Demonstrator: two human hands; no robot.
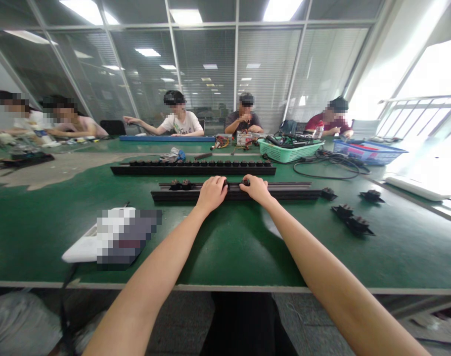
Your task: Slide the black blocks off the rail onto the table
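Observation:
A long black rail [173, 196] lies crosswise on the green table in front of me. My left hand [211, 193] is closed over it near the middle, fingers on a small black part [226, 184]. Just to its right, my right hand [255, 189] pinches another small black part [245, 183] in the rail. Two black blocks with upright prongs [181, 185] sit in the rail's left portion. Loose blocks of that kind lie to the right: one by the rail's end [328, 193], one farther right [372, 196] and a nearer group [353, 220].
Behind is a second black rail [192, 170] filled with several blocks. A white device with a dark screen [114, 235] lies left. Beyond are a green basket [290, 153] of cables, a blue basket [374, 154] and a black cable [322, 174]. Several people work around the far side.

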